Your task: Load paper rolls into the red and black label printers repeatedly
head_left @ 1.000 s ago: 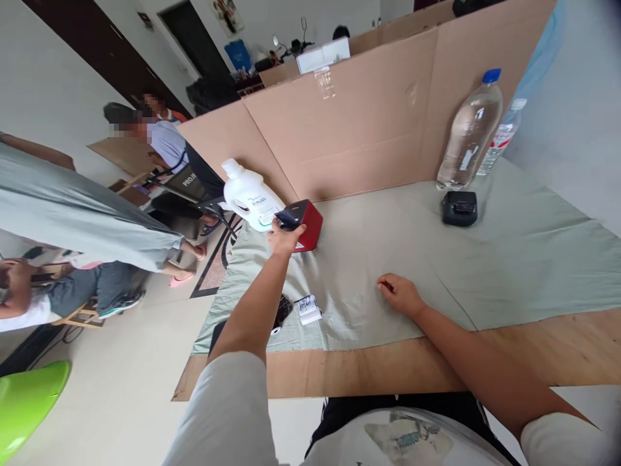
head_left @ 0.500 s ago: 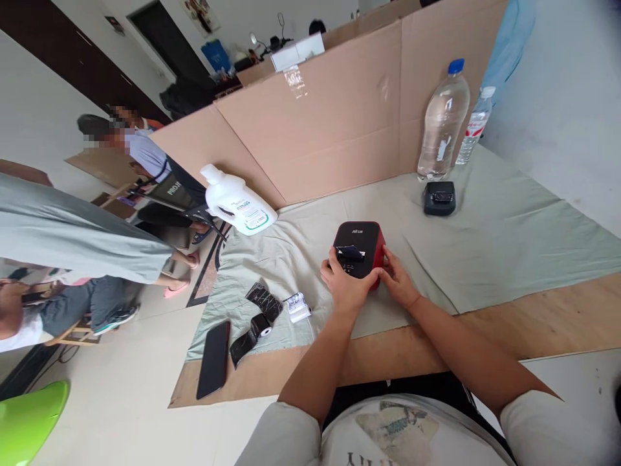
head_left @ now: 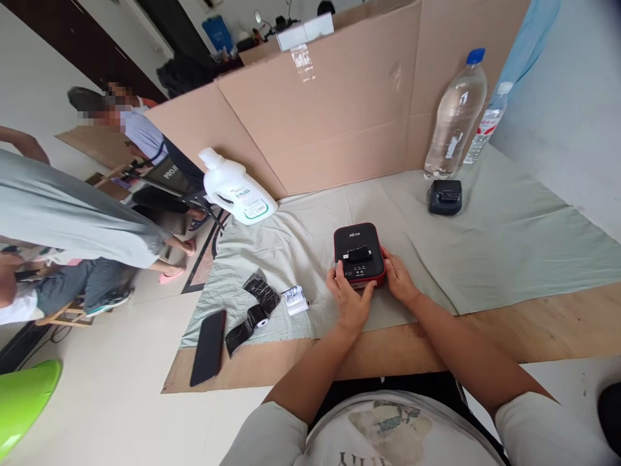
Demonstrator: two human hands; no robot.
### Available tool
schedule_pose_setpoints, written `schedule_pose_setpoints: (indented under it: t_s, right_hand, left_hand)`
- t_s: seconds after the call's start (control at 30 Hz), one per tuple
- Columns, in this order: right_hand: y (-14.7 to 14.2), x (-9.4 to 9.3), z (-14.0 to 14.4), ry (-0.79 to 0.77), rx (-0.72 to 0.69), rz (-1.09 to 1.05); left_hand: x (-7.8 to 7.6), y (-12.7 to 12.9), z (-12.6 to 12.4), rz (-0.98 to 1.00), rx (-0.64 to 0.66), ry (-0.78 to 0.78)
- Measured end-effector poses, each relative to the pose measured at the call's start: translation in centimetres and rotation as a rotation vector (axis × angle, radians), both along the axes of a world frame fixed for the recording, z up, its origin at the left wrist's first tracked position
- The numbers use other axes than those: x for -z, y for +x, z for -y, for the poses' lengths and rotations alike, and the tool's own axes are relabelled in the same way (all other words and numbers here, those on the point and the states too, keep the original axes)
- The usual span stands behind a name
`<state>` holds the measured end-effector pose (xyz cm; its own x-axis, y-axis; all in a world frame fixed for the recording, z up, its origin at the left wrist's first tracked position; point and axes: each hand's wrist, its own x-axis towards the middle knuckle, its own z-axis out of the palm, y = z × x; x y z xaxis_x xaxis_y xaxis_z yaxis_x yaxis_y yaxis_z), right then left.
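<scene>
A small black-and-red label printer [head_left: 358, 238] rests on the cloth in front of me. A dark strip of label paper [head_left: 358, 254] lies across the slot on its top face. My left hand [head_left: 349, 301] grips the printer's near left corner, its fingers bent over the edge and its thumb along the front. Against the right side is my right hand [head_left: 400, 278], fingers closed on the red casing. To the left lie a small white roll of paper [head_left: 295, 300] and a partly unwound black roll [head_left: 255, 317].
A phone [head_left: 208, 347] lies by the table's left edge. Behind stand a cardboard screen [head_left: 334, 123], a white jug [head_left: 240, 191], a large water bottle [head_left: 456, 116] and a smaller bottle [head_left: 488, 126]. A small black device [head_left: 445, 197] sits before them. Other people are at the left.
The printer's top has tilted toward me, showing its front edge. The label strip at the slot lies flatter. My left hand has shifted lower on the printer, and the camera view has moved slightly.
</scene>
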<state>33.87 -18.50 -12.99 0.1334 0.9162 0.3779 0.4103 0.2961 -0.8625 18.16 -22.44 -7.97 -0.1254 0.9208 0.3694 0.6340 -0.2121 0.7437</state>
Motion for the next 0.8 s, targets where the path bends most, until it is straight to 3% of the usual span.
schedule_pose_setpoints:
  t_s: [0.13,0.3,0.43,0.57,0.8]
  right_hand:
    - [-0.1,-0.8,0.4,0.073,0.064,0.018]
    - [-0.7,-3.5,0.3,0.209,0.059,0.083]
    - [-1.7,-4.8,0.0,0.21,-0.009,0.085]
    - [-2.7,-4.7,0.4,0.232,0.027,0.065]
    - [-3.8,-3.6,0.9,0.208,0.127,-0.029]
  left_hand:
    - [0.6,-1.6,-0.4,0.147,0.08,0.052]
    - [0.5,-3.7,-4.2,0.652,0.109,-0.078]
    - [-0.4,-4.4,-7.4,0.936,0.341,-0.196]
    - [-0.7,-4.3,-8.3,1.028,0.517,-0.304]
    - [-0.6,-4.0,-8.0,0.999,0.485,-0.274]
